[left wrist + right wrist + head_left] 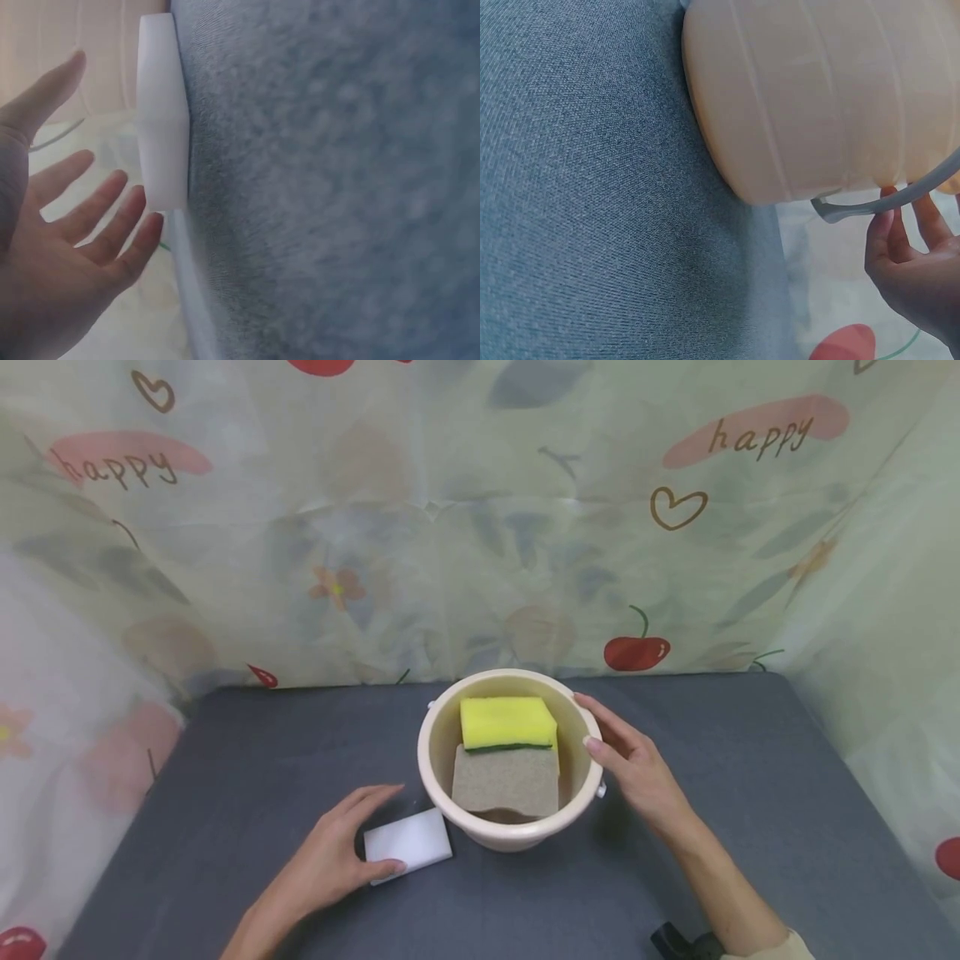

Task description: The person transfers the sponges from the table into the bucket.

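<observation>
A cream bucket [510, 837] stands upright on the dark table, with a grey handle [907, 196] hanging at its side. Inside it lie a yellow sponge [504, 722] with a dark green layer and a grey-beige sponge-like slab [504, 779]. My right hand [637, 768] holds the bucket's right rim, thumb over the edge and fingers against the outer wall. Left of the bucket, a white sponge block [408, 843] rests flat on the table. My left hand [337, 847] is spread around the block's left end, thumb at its near edge, fingers loosely extended.
The grey-blue table [300, 735] reaches back to a patterned curtain [450, 527], which also hangs along both sides. A black device [684, 942] sits by my right wrist.
</observation>
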Demonstrator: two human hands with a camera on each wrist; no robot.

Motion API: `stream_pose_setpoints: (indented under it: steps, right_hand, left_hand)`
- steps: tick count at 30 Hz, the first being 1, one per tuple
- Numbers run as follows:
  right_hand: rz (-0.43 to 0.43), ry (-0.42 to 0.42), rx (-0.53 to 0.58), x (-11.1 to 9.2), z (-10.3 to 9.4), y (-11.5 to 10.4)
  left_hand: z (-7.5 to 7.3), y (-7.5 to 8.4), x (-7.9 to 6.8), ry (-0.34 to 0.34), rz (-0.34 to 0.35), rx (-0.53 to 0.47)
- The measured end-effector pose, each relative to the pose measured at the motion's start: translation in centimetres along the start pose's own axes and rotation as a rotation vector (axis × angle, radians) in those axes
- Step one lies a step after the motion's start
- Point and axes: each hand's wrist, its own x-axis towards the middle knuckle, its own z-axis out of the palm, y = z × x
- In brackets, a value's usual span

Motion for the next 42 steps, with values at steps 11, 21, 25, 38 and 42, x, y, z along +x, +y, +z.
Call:
stream_pose_setpoints:
  steps: [11, 21, 25, 38, 42]
  right_hand:
    - [-0.012, 0.003, 0.007, 0.1, -0.1, 0.1]
    - [-0.002, 0.007, 0.011, -0.1, -0.2, 0.1]
    - [-0.004, 0.002, 0.016, -0.1, -0.2, 0.1]
    - [-0.009, -0.005, 0.018, 0.0, 0.0, 0.1]
    - [-0.005, -0.001, 0.013, 0.0, 0.0, 0.1]
  left_hand:
    - [0.8, -0.4, 0.1, -0.072, -0.099, -0.004]
    - [1.3, -0.4, 0.2, -0.077, 0.004, 0.072]
    - [1.5, -0.2, 0.1, -0.042, 0.038, 0.113]
    - [0.6, 0.3, -0.4, -0.009, -0.007, 0.055]
    - [-0.1, -0.1, -0.6, 0.058, 0.057, 0.047]
